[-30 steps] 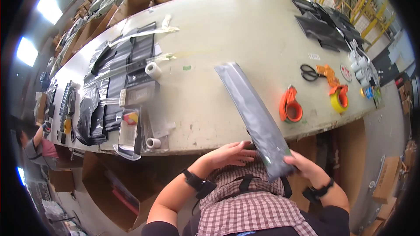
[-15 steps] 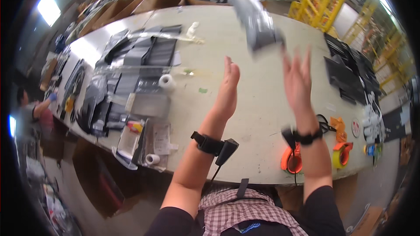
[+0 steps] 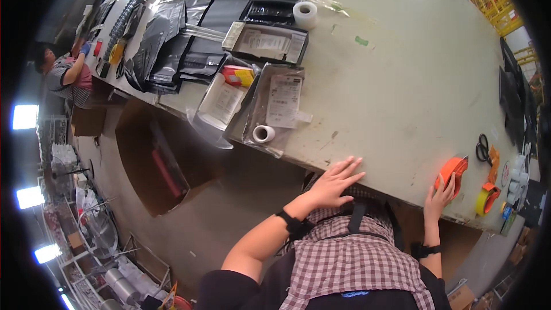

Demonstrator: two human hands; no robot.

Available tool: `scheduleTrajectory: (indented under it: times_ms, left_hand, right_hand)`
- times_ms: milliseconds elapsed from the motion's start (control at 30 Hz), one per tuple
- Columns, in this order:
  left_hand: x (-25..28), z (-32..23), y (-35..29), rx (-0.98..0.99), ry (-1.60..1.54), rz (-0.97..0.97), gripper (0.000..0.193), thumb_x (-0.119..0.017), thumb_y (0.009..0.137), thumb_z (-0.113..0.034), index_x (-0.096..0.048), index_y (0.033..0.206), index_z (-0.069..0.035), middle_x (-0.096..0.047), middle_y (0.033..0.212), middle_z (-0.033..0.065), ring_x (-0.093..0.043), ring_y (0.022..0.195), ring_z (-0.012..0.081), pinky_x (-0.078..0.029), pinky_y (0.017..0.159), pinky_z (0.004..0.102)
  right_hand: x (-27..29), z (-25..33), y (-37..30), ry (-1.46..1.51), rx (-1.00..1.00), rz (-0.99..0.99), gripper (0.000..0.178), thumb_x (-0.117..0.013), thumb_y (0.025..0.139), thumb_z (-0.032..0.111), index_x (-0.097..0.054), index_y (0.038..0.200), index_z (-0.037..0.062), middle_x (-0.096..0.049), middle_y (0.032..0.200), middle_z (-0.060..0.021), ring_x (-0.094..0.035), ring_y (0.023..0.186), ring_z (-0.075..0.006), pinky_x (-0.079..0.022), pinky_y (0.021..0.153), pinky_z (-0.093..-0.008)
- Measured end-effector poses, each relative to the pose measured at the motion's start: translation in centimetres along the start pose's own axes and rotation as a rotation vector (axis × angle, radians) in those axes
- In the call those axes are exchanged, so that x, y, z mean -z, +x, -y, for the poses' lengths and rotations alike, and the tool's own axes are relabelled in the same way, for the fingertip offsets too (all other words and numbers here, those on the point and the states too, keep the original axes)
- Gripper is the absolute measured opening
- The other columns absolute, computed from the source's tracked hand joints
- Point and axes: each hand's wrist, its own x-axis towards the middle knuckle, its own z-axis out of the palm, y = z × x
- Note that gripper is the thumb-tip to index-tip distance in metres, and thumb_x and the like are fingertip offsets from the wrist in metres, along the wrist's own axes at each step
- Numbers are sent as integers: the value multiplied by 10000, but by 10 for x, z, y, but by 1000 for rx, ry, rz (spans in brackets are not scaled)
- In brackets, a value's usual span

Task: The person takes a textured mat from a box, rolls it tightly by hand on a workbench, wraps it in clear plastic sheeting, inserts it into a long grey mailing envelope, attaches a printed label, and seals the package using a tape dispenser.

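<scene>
My left hand (image 3: 333,187) lies at the front edge of the pale worktable (image 3: 396,97), fingers stretched and spread, with nothing held. Further right, my right hand (image 3: 439,198) has its fingers around the near side of an orange tape dispenser (image 3: 453,167) on the tabletop; the far side of that grip is hidden. Just right of it lie a second tape dispenser (image 3: 487,198) in orange and yellow, and black scissors (image 3: 482,148).
Grey and black plastic bags (image 3: 212,14) cover the table's left part. Boxes with labels (image 3: 267,43) and white rolls (image 3: 305,15) stand beside them. Black bags (image 3: 513,103) hang at the right edge. A cardboard box (image 3: 166,161) is on the floor; another person (image 3: 69,74) works far left.
The grey package that was in the air above the far table is out of view. Both hands have come back to the near edge, the right one onto the tape dispenser. The view has swung left and down.
</scene>
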Motion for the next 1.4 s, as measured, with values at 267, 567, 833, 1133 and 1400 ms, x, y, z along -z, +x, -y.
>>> scheduleTrajectory:
  times_ms: [267,567,833,1133,1400]
  left_hand:
    - [-16,0,-3,-22,87,41,828,-697,708,-261,-268,1415,-292,-71,1520,56,-42,1403,226,-63,1107,401]
    - [-34,6,-3,-42,335,-74,787,-644,747,-224,-248,1421,-314,-99,1519,25,-70,1400,201,-22,1106,393]
    - [-44,8,1,-61,520,-225,688,-585,786,-243,-290,1400,-343,-182,1501,14,-98,1393,192,-3,1106,397]
    - [-42,7,3,-64,544,-228,621,-565,801,-217,-353,1373,-336,-216,1491,15,-140,1381,194,-78,1089,384]
    - [-34,6,-3,-45,398,-125,716,-608,765,-215,-294,1401,-315,-188,1498,38,-136,1385,208,-92,1095,393]
  right_hand:
    - [-37,-68,-15,-161,39,-163,231,-534,855,118,-541,1085,137,-315,1418,-114,-326,1277,-323,-279,1024,-492]
    - [-16,-101,-15,-477,-63,-8,285,-500,855,105,-543,1128,178,-292,1445,-57,-307,1306,-279,-253,1033,-510]
    - [-47,-22,-18,119,-54,-212,227,-482,872,109,-527,1081,33,-458,1258,-133,-408,1198,-297,-316,998,-401]
    - [-46,-15,-13,259,-145,-168,204,-455,885,116,-513,1056,22,-514,1182,-122,-471,1111,-291,-349,961,-388]
    - [-14,123,50,765,-5,17,127,-587,749,-21,-599,864,33,-596,1021,-107,-556,994,-251,-430,860,-344]
